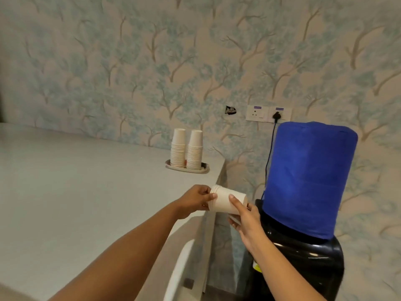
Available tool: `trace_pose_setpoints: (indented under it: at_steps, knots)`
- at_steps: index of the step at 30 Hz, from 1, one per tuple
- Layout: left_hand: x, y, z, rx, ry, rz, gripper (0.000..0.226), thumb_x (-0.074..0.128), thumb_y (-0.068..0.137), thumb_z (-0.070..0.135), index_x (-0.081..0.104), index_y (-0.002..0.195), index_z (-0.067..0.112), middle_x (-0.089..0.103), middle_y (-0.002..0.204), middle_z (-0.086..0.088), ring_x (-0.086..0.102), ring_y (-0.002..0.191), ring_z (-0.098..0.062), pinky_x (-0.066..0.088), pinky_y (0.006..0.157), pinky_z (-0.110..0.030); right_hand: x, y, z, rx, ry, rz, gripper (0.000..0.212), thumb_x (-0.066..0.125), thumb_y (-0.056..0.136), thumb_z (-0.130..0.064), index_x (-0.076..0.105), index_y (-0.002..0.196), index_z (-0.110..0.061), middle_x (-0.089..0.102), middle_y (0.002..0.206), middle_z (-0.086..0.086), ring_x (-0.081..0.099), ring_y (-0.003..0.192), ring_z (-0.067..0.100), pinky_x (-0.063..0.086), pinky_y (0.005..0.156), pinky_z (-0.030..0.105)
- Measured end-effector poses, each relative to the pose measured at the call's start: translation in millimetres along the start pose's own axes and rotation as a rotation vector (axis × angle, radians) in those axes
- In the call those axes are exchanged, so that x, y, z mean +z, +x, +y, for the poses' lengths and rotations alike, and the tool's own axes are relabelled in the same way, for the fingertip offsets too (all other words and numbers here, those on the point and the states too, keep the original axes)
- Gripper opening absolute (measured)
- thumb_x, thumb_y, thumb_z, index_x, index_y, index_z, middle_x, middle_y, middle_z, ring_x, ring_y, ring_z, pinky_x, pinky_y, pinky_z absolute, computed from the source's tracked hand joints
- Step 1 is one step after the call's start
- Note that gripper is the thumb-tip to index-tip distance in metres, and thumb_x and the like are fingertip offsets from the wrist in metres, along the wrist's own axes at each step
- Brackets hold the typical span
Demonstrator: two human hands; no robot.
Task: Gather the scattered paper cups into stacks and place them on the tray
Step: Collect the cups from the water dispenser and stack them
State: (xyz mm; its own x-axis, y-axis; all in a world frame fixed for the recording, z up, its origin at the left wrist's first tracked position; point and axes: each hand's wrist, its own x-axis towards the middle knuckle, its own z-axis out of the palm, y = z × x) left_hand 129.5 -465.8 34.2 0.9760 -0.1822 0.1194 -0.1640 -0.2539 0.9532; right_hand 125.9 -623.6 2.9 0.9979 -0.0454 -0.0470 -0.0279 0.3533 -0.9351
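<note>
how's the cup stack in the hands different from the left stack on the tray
The held stack lies sideways, gripped by the left hand and right hand; the left tray stack stands upright, rims down, on the tray. The held stack is much shorter than the left tray stack. Both are white paper cups.

Two tall white cup stacks (pixel 178 148) stand upside down on the tray (pixel 206 170). A short stack (pixel 225 202) is held sideways.

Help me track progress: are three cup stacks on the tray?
No, only a left stack and a right stack stand on the tray; the left hand and right hand hold a third stack sideways.
</note>
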Motion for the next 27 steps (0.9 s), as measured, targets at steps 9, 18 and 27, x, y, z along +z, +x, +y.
trace_pose_setpoints:
  at_steps: [9, 18, 27]
  knots:
    - [-115, 5, -44, 0.003, -0.354, 0.039, 0.015, 0.044, 0.095, 0.015, 0.056, 0.095, 0.006, 0.065, 0.093, -0.010, 0.065, 0.088, -0.022, 0.056, 0.078, -0.027, 143, 26, 33, -0.148, -0.073, 0.090, 0.072, 0.077, 0.072, -0.014, 0.036, 0.131, -0.013, 0.052, 0.119, 0.010, 0.050, 0.103, 0.023, 0.054, 0.077, 0.038]
    - [-157, 1, -76, -0.086, -0.649, 0.073, 0.020, 0.040, 0.097, 0.010, 0.055, 0.099, -0.003, 0.069, 0.092, -0.016, 0.069, 0.084, -0.020, 0.058, 0.067, -0.024, 211, 29, 65, -0.203, -0.394, 0.161, 0.088, 0.084, 0.063, -0.022, 0.032, 0.134, -0.017, 0.051, 0.132, 0.008, 0.050, 0.120, 0.029, 0.042, 0.100, 0.039]
    - [-165, -1, -80, -0.130, -0.317, 0.198, 0.027, 0.034, 0.097, 0.008, 0.057, 0.106, -0.002, 0.064, 0.104, -0.019, 0.062, 0.092, -0.027, 0.055, 0.069, -0.026, 222, 42, 67, -0.185, -0.625, 0.134, 0.088, 0.082, 0.067, -0.024, 0.028, 0.136, -0.016, 0.047, 0.137, 0.010, 0.046, 0.126, 0.030, 0.039, 0.106, 0.046]
